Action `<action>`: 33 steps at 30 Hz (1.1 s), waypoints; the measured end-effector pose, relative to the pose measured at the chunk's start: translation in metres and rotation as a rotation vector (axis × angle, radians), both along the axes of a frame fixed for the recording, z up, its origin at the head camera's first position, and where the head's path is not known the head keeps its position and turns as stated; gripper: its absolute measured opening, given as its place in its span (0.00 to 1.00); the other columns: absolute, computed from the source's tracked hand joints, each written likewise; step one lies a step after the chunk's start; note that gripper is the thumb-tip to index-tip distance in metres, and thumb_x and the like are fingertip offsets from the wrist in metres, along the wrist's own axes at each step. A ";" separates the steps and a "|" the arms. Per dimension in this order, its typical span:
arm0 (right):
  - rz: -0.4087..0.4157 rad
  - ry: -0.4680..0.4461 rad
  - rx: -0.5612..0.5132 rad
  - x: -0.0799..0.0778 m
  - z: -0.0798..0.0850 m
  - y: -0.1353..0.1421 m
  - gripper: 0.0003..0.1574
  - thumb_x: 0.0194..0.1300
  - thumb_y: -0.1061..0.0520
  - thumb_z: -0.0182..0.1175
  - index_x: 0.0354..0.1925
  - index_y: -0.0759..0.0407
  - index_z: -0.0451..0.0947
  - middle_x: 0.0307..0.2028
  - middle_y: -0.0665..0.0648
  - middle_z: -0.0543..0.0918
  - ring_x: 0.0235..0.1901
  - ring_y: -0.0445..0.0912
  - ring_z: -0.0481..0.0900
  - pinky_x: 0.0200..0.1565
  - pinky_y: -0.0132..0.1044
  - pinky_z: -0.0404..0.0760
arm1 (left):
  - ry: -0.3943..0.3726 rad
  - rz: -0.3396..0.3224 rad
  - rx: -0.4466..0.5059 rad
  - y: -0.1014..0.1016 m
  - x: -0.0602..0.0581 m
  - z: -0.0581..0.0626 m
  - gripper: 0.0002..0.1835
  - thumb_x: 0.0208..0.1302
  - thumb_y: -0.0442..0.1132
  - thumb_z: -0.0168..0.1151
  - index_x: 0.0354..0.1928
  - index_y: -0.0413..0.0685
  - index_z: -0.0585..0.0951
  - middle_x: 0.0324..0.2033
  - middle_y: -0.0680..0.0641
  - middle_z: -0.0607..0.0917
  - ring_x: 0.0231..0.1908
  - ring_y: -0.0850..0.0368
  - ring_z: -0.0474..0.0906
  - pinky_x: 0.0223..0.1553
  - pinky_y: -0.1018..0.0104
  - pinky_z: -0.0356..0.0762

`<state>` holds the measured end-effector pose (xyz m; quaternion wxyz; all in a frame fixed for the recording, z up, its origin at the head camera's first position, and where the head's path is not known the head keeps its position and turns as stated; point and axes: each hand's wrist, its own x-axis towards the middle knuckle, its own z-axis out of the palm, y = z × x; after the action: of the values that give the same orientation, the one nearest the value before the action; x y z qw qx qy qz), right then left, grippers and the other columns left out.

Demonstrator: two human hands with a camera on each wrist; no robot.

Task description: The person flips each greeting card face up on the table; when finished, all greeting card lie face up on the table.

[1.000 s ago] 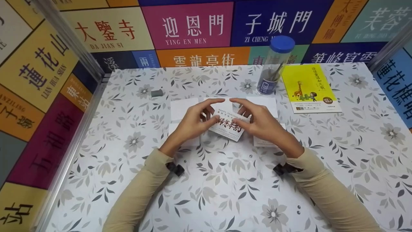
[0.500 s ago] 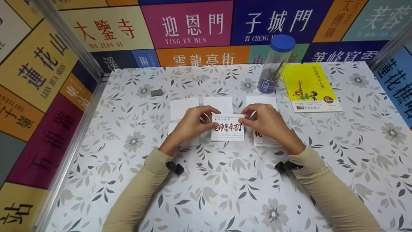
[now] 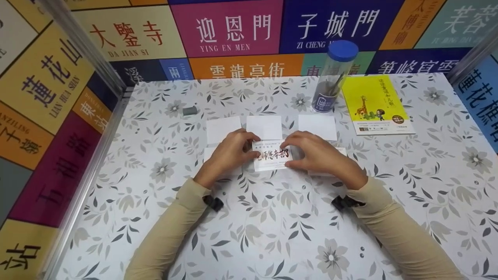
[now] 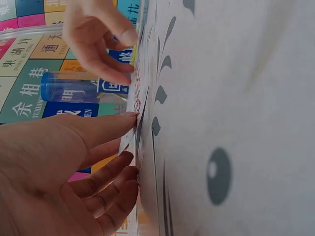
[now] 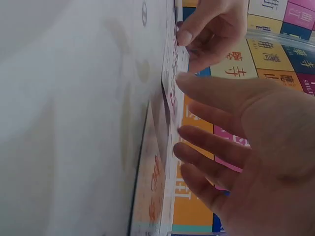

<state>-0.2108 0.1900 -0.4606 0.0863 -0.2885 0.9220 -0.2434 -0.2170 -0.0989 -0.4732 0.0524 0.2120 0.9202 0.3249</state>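
Observation:
A small white card (image 3: 272, 157) printed with dark red Chinese characters lies between my two hands, over the middle of the table. My left hand (image 3: 229, 151) pinches its left edge, thumb on top, as the left wrist view shows with the card's lifted corner (image 4: 125, 141). At the right edge, my right hand (image 3: 317, 152) has thumb and fingers spread apart, the thumb near the card's face. Behind it lie blank white cards (image 3: 263, 126) in a row. Another card (image 3: 210, 153) is partly hidden under my left hand, and a card with reddish writing (image 5: 151, 191) under my right.
A clear tube (image 3: 326, 91) with a blue lid stands at the back right, holding thin dark sticks. Beside it lies a yellow-covered book (image 3: 377, 103). A small grey block (image 3: 190, 111) sits at the back left. Colourful sign panels (image 3: 229, 31) wall the table's back and sides.
The card, first tilted and held up by both hands, has been straightened and lowered. My right hand has loosened from its upper corner, its fingers now spread beside the right edge.

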 end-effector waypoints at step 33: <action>0.129 -0.030 0.016 0.000 0.016 -0.065 0.35 0.71 0.41 0.72 0.70 0.53 0.81 0.68 0.54 0.82 0.70 0.52 0.78 0.76 0.51 0.74 | 0.003 -0.011 -0.017 -0.078 0.013 0.006 0.19 0.69 0.41 0.76 0.60 0.47 0.89 0.52 0.43 0.90 0.55 0.46 0.86 0.62 0.51 0.84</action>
<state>-0.2104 0.1246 -0.4449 0.1179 -0.3430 0.9020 -0.2342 -0.2037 -0.1771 -0.4673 0.0547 0.2173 0.9218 0.3164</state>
